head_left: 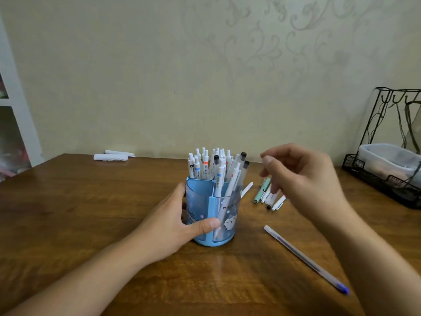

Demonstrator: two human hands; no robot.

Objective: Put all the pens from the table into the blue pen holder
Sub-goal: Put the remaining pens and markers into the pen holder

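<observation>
Left hand (pixel 180 221) grips the blue pen holder (pixel 213 215); right hand (pixel 303 179), loosely curled, empty, hovers over the pen cluster (pixel 268 197), shafts pointing away.

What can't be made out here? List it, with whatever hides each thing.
- Head view: the right hand is motion-blurred; whether it holds anything is unclear.
- The small pens beneath it are partly covered; their count is uncertain.
- The left hand hides the blue pen holder's left wall.
- The plastic tub's contents are blurred, cut off at right.

Soft, even light; right hand (pixel 303 179) motion-blurred, table (pixel 91 213) faintly glossy, edges bowed by wide-angle
</observation>
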